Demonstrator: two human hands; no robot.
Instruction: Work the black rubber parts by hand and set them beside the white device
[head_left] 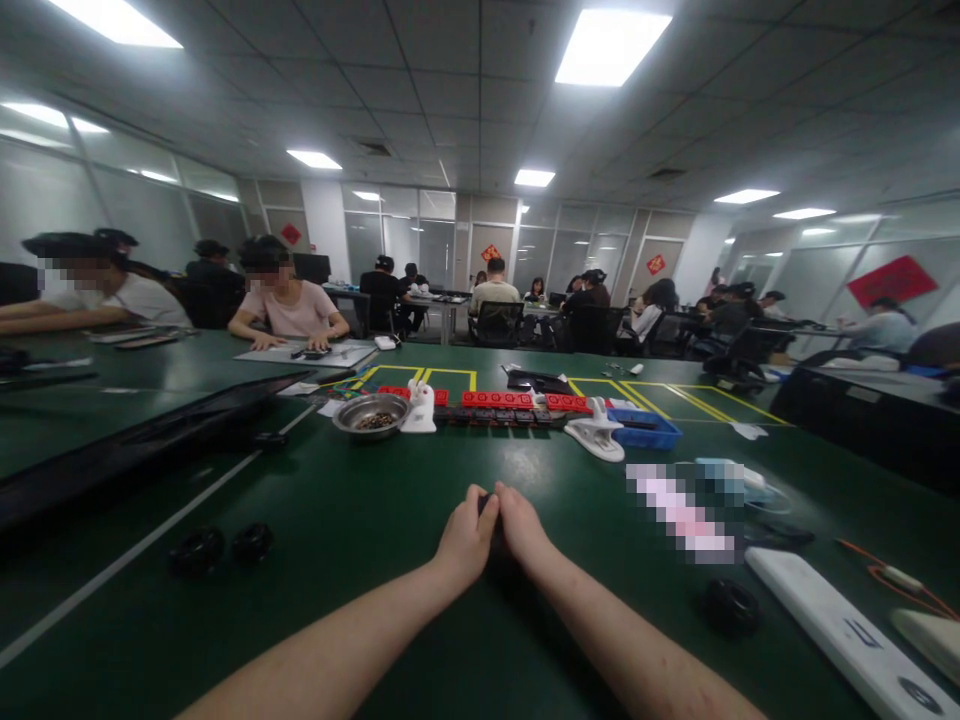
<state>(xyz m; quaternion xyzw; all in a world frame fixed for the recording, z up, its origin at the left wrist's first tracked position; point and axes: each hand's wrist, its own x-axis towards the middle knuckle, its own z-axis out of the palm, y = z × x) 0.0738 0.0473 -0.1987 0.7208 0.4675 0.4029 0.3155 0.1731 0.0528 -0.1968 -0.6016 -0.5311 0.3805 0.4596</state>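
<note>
My left hand (466, 538) and my right hand (525, 527) meet over the middle of the green table (360, 620). Both are closed around a small dark object (501, 560), mostly hidden by the fingers, so its kind cannot be made out. Beyond them lies a row of red blocks (499, 399) with black pieces (499, 418) along its near side. A metal bowl (347, 425) with small parts inside stands left of that row, beside a white clip-like stand (418, 410). At the row's right end is a second white clip (600, 440).
A blue tray (660, 438) sits at the right. Black ring-like pieces (196, 552) lie on both sides. A long white device (847, 625) is at the right, a long black panel (150, 430) at the left. Across the table a person (291, 305) works at a board.
</note>
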